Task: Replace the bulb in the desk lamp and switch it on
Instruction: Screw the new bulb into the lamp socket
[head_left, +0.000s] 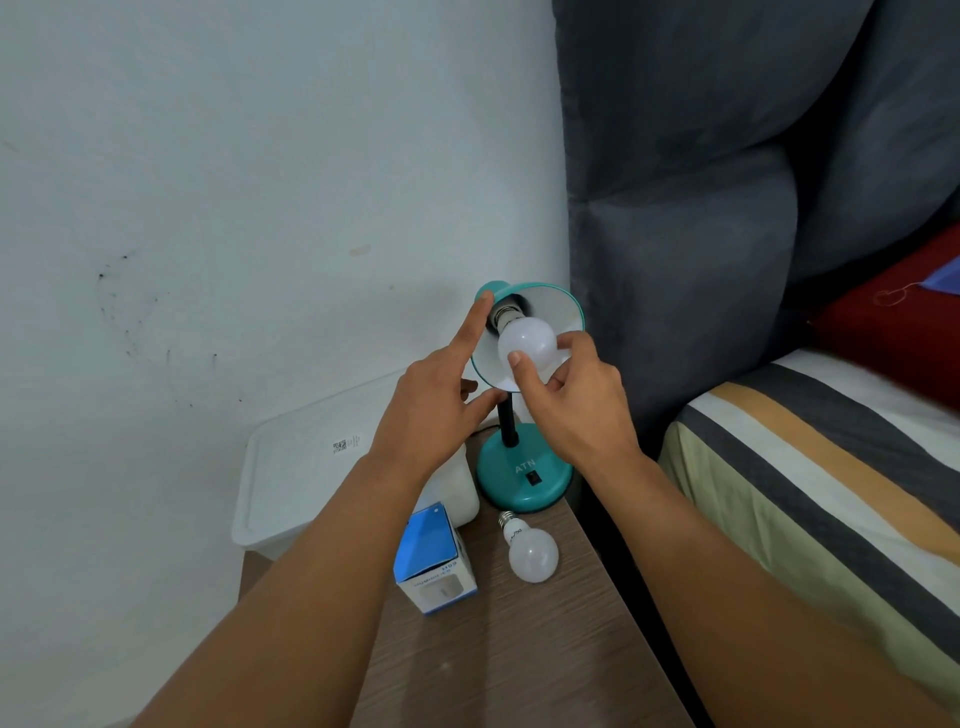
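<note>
A teal desk lamp stands on the wooden side table (545, 649), its round base (511, 480) carrying a black rocker switch (532, 477). Its shade (558, 306) is tilted up towards me. A white bulb (527, 338) sits in the shade with its screw cap at the socket. My right hand (571, 400) grips that bulb with thumb and fingers. My left hand (441, 384) steadies the shade, its forefinger stretched up along the rim to the teal back of the shade. A second white bulb (531, 551) lies loose on the table in front of the base.
A blue and white bulb box (434, 561) stands on the table left of the loose bulb, a white container (460, 493) behind it. A translucent plastic bin lid (306, 467) is at the left by the wall. A grey headboard (701, 234) and striped bed (831, 467) are on the right.
</note>
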